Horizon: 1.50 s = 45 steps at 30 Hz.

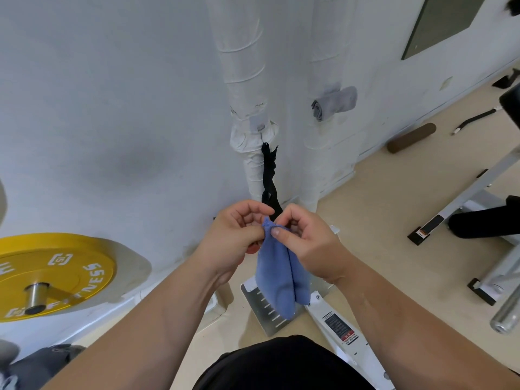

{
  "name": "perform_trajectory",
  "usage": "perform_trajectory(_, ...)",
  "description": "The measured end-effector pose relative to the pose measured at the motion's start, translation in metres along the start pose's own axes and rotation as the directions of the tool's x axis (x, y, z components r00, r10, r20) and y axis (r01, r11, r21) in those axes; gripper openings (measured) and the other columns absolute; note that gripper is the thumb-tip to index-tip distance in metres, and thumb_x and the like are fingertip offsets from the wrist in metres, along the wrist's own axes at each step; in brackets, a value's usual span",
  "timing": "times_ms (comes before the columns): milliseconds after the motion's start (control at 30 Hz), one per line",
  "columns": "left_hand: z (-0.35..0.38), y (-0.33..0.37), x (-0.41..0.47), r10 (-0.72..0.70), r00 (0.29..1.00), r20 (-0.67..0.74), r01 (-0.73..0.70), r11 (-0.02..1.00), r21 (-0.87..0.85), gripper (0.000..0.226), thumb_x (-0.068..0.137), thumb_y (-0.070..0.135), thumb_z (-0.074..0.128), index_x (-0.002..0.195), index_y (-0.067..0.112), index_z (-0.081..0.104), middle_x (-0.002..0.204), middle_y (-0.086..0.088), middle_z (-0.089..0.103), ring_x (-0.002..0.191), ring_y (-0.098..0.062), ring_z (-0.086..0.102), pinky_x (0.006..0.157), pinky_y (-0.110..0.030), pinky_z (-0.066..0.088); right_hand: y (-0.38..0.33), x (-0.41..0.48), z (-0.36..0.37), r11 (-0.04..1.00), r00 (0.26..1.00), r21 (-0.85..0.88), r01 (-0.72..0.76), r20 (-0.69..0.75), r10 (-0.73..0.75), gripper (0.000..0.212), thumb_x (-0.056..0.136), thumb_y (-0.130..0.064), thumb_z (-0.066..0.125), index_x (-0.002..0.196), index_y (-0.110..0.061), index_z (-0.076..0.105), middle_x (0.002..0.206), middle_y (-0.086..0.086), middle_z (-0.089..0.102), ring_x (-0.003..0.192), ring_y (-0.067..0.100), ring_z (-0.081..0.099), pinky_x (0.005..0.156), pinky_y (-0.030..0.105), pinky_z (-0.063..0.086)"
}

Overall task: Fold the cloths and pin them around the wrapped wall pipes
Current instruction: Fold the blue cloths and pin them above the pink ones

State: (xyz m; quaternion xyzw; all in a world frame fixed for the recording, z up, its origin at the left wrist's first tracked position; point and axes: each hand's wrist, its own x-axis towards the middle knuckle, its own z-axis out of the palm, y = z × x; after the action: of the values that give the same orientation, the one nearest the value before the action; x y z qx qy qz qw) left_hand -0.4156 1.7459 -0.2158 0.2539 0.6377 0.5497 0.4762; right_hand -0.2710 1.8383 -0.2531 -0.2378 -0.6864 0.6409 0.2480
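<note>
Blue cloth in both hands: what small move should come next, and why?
Probably lift the blue cloth to the wrapped pipes. Left hand and right hand pinch its top edge together, it hangs doubled, so folding looks done; a grey cloth already sits on the right pipe.

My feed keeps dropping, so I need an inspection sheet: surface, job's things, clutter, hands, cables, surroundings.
Surface: beige floor, white wall.
Job's things: blue cloth folded, hanging down; grey cloth rolled on the right wrapped pipe.
Clutter: black strap hanging beside the left wrapped pipe; brown roller on the floor.
Hands: left hand and right hand pinch the blue cloth's top edge.
Cables: nothing seen.
Surroundings: yellow weight plate, white bench frame.
</note>
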Motion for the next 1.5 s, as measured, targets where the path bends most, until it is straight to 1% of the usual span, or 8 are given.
perform_trajectory(167,0.003,-0.001,0.0,-0.029,0.997,-0.068,0.021,0.994,-0.11,0.032,0.076,0.01,0.075,0.105,-0.002,0.074,0.107,-0.041,0.065,0.088,-0.038,0.058,0.079,-0.049,0.035,-0.001,0.001,0.001,0.999,0.995,0.027,0.034,-0.095,-0.032,0.016,0.095,-0.02,0.064,0.084,-0.011,0.055,0.08,0.029,0.057,0.07,0.031,0.054,0.068,0.047,0.047)
perform_trajectory(367,0.009,0.002,-0.002,0.028,0.989,-0.148,-0.049,0.989,-0.136,0.023,0.08,0.006,0.077,0.1,-0.004,0.074,0.101,-0.048,0.06,0.078,-0.04,0.052,0.068,-0.052,0.034,-0.005,0.004,0.003,0.999,0.986,0.003,0.037,-0.16,-0.037,0.019,0.094,-0.017,0.07,0.079,-0.012,0.058,0.062,0.001,0.053,0.06,0.011,0.048,0.058,0.026,0.042)
perform_trajectory(467,0.01,0.003,-0.004,0.057,0.977,-0.206,-0.092,0.982,-0.166,0.011,0.087,-0.006,0.07,0.097,-0.004,0.074,0.093,-0.034,0.072,0.08,-0.037,0.056,0.075,-0.048,0.038,-0.007,0.004,0.003,0.999,0.982,-0.033,0.026,-0.184,-0.032,0.017,0.093,-0.013,0.071,0.079,-0.012,0.061,0.061,-0.004,0.055,0.058,0.006,0.05,0.057,0.021,0.042)
perform_trajectory(767,0.012,0.01,-0.01,0.133,0.967,-0.215,-0.162,0.979,-0.12,0.017,0.083,0.003,0.076,0.077,0.019,0.081,0.078,-0.019,0.07,0.071,-0.032,0.054,0.069,-0.045,0.04,-0.014,0.008,0.006,0.995,0.968,-0.095,0.033,-0.244,-0.055,0.018,0.091,-0.014,0.072,0.076,-0.011,0.063,0.07,0.015,0.063,0.064,0.014,0.057,0.06,0.034,0.05)
perform_trajectory(900,0.014,0.011,-0.011,0.217,0.951,-0.22,-0.225,0.974,-0.012,0.021,0.078,-0.006,0.079,0.084,0.015,0.078,0.074,-0.007,0.075,0.068,-0.019,0.066,0.065,-0.032,0.054,-0.018,0.008,0.006,0.995,0.963,-0.083,0.062,-0.258,-0.082,0.017,0.09,-0.01,0.073,0.076,-0.009,0.064,0.066,0.007,0.061,0.063,0.006,0.053,0.06,0.017,0.044)
perform_trajectory(1067,0.01,0.017,-0.005,0.252,0.928,-0.275,-0.251,0.967,0.037,0.019,0.088,-0.007,0.069,0.086,0.012,0.076,0.075,-0.007,0.071,0.068,-0.013,0.062,0.063,-0.021,0.053,-0.014,0.011,0.002,0.974,0.987,-0.213,0.079,-0.118,-0.106,0.017,0.093,-0.019,0.07,0.08,-0.01,0.063,0.074,0.005,0.06,0.071,0.008,0.052,0.068,0.021,0.044)
perform_trajectory(1300,-0.029,0.04,0.017,0.345,0.869,-0.354,-0.331,0.938,0.102,0.03,0.094,-0.004,0.061,0.087,0.023,0.073,0.073,0.013,0.068,0.066,0.001,0.058,0.065,-0.014,0.046,0.009,0.021,-0.018,0.749,0.966,-0.61,0.257,0.143,-0.215,0.046,0.087,-0.048,0.062,0.065,-0.009,0.055,0.067,0.005,0.055,0.079,0.023,0.05,0.079,0.039,0.043)
perform_trajectory(1500,-0.065,0.052,0.032,0.382,0.805,-0.453,-0.358,0.923,0.143,0.035,0.096,-0.002,0.055,0.09,0.028,0.074,0.08,0.006,0.063,0.073,-0.004,0.054,0.073,-0.02,0.045,0.015,0.037,-0.04,0.47,0.95,-0.826,0.311,0.287,-0.124,0.042,0.078,-0.061,0.055,0.065,-0.022,0.064,0.074,-0.009,0.065,0.089,0.02,0.056,0.082,0.033,0.042)
